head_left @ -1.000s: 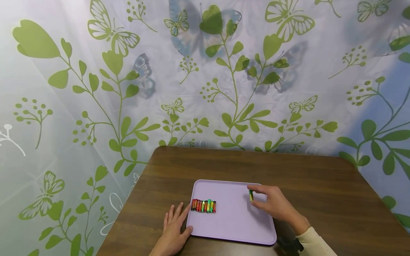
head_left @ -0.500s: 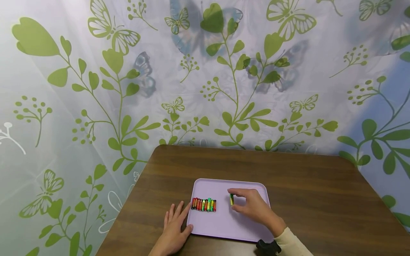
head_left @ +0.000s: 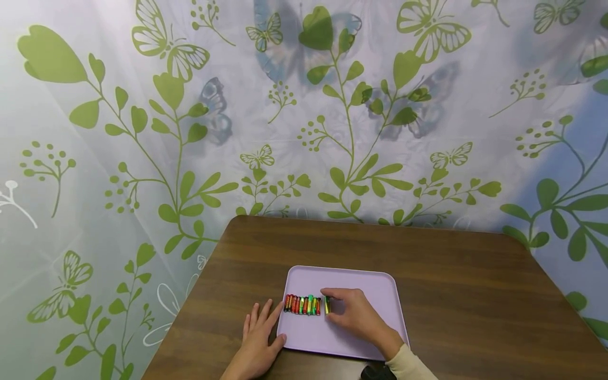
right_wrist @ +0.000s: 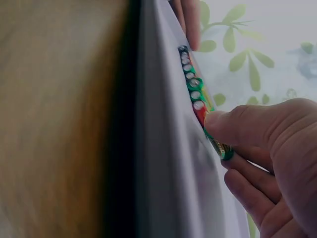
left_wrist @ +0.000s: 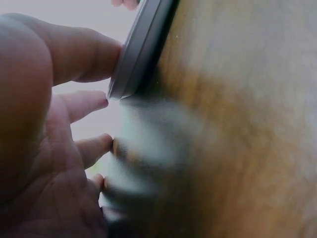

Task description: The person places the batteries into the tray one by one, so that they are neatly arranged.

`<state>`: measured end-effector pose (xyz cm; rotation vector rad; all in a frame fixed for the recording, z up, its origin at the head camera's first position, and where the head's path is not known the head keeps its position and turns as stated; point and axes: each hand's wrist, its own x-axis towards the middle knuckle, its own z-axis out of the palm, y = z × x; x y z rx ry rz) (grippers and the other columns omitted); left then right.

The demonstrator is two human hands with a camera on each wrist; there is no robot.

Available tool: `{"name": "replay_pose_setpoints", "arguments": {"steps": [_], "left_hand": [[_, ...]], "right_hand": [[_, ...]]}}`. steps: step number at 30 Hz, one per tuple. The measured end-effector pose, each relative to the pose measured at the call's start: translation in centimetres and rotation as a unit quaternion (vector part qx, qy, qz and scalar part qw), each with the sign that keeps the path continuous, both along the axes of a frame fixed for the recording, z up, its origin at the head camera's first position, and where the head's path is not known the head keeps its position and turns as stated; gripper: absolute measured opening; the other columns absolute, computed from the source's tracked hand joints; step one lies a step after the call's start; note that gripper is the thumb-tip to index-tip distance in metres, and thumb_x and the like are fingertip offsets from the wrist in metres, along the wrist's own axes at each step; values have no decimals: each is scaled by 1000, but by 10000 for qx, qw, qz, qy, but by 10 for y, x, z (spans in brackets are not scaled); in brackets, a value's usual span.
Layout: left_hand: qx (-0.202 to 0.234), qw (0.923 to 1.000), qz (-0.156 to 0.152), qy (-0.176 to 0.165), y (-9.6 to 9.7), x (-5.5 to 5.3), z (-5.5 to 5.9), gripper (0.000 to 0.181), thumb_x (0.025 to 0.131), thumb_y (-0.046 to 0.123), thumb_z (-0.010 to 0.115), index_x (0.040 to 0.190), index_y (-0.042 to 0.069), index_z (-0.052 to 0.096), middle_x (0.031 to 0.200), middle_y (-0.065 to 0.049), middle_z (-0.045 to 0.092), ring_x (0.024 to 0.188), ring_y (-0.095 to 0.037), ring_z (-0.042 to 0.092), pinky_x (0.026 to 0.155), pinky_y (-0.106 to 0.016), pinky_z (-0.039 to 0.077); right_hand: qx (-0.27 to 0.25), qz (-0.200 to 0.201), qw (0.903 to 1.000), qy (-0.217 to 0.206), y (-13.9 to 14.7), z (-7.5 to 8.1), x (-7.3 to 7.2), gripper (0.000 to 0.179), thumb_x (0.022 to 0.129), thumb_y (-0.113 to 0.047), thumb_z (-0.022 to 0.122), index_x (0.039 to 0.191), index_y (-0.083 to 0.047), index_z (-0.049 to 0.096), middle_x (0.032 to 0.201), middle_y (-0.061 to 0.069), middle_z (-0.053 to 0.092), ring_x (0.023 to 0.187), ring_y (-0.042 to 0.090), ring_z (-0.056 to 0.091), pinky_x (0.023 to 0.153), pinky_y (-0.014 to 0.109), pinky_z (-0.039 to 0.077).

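A row of several red and green batteries point(head_left: 301, 305) lies side by side at the left of a lilac tray point(head_left: 309, 336). Just right of the row, my right hand point(head_left: 358, 316) pinches a green and gold battery point(head_left: 327, 305) by its two ends, between thumb and fingers. In the right wrist view that battery point(right_wrist: 218, 146) is close to the end of the row; whether they touch cannot be told. My left hand point(head_left: 256, 340) rests by the tray's left edge with fingers spread, its thumb and forefinger touching the rim point(left_wrist: 141, 49).
The tray sits on a brown wooden table point(head_left: 442, 274). Behind the table hangs a pale curtain point(head_left: 285, 195) printed with green leaves and butterflies. A black strap piece point(head_left: 377, 372) shows at the right wrist by the front edge of the view.
My right hand has moved left across the tray with the green and gold battery, from the tray's right side to beside the row. The left hand stays in place.
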<state>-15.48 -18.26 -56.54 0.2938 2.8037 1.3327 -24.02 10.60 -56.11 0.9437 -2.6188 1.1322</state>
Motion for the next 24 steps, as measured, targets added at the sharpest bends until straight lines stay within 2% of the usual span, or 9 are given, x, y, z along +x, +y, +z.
{"name": "replay_pose_setpoints", "arguments": {"steps": [7,16,21,24], "left_hand": [[-186,9995,-64,-266,0,0,4,72,98,18,74,166,12,48,176,-30,30,164,-63,3,127,-79,-5],[-220,9994,-43,-281,-1,1,4,72,98,18,74,165,13,49,176,-30,30,164,-63,4,127,-79,-5],[-194,9993,-91,-299,-3,1,6,71,99,19,73,165,13,49,176,-30,30,164,-63,4,126,-80,-4],[-221,9992,-138,-315,-6,0,8,69,101,22,73,165,12,49,174,-30,33,164,-63,7,126,-82,-1]], "right_hand": [[78,-133,9998,103,-9,-4,3,53,79,-5,94,129,-3,78,125,7,82,117,22,78,103,45,63],[36,-185,9996,211,-13,-7,2,54,78,-6,95,129,-3,79,124,7,83,116,22,79,102,44,63],[67,-397,9989,228,-5,-3,2,54,80,-12,96,131,-7,79,126,4,82,116,20,79,100,43,64],[23,-592,9980,222,9,4,1,51,84,-17,94,132,-8,79,127,3,82,112,23,80,96,44,65]]}}
